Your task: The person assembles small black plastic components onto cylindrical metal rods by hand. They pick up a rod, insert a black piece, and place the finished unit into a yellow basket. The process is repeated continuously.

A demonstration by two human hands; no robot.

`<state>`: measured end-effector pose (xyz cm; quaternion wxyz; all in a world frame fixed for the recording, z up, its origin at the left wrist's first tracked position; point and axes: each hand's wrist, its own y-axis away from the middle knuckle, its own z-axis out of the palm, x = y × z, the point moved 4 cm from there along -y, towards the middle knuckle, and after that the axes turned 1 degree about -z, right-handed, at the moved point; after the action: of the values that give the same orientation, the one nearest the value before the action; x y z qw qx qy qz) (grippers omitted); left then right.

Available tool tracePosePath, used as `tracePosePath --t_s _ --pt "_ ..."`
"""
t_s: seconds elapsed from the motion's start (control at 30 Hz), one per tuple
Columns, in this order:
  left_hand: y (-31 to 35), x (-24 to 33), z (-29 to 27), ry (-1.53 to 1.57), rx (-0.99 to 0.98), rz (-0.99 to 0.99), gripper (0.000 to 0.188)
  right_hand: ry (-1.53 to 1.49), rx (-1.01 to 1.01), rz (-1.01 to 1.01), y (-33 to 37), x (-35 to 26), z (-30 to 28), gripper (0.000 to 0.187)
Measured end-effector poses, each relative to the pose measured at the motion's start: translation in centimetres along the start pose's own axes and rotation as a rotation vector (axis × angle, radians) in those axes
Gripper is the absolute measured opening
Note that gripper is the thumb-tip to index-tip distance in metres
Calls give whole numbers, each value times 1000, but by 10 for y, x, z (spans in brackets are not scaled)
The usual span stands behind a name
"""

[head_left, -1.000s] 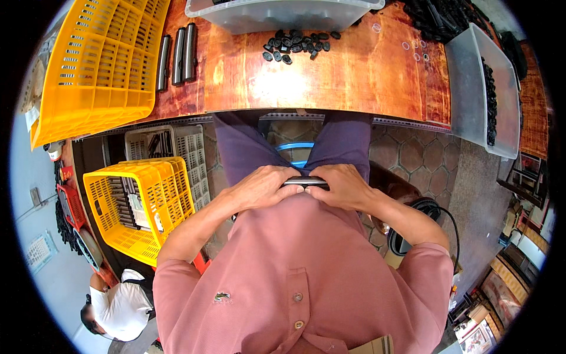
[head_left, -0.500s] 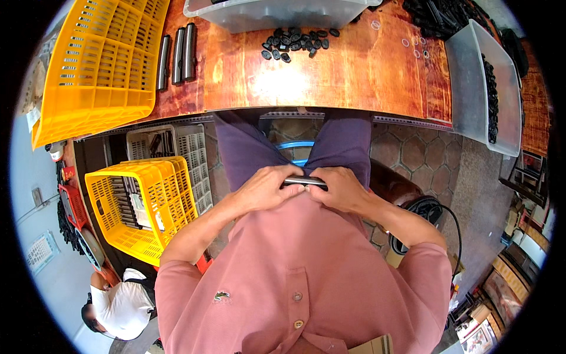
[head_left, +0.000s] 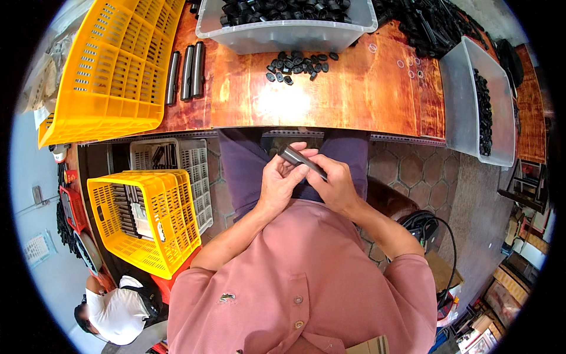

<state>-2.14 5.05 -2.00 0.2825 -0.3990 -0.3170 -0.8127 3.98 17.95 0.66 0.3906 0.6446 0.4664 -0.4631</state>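
Note:
Between my two hands, over my lap, is a dark metal tube (head_left: 302, 160), tilted down to the right. My left hand (head_left: 276, 184) grips its upper left end, thumb along the near side. Closed round the lower right end are the fingers of my right hand (head_left: 335, 182). A narrow mark or slot shows along the tube's side. Three similar tubes (head_left: 187, 72) lie side by side on the wooden table (head_left: 354, 100), ahead and to the left. Small black oval parts (head_left: 298, 66) are scattered near the table's middle.
A clear bin (head_left: 289, 40) of black parts stands at the back; another clear bin (head_left: 460, 106) is at the right. A yellow crate (head_left: 112, 109) sits on the table's left, another yellow crate (head_left: 153, 218) holding tubes below it. A person in white (head_left: 127, 310) is behind left.
My hands have lifted the tube away from my waist and tilted it, its left end now higher. The head view has shifted, showing more of the back bin.

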Motion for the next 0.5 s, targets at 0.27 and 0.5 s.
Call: tracePosePath --t_s 0.27,0.5 --pt "-2 23 3 -8 -25 44 39 43 10 -89 1 -26 0 27" --pt "1 39 10 -41 -30 156 35 -14 16 -143 3 -46 -1 32"
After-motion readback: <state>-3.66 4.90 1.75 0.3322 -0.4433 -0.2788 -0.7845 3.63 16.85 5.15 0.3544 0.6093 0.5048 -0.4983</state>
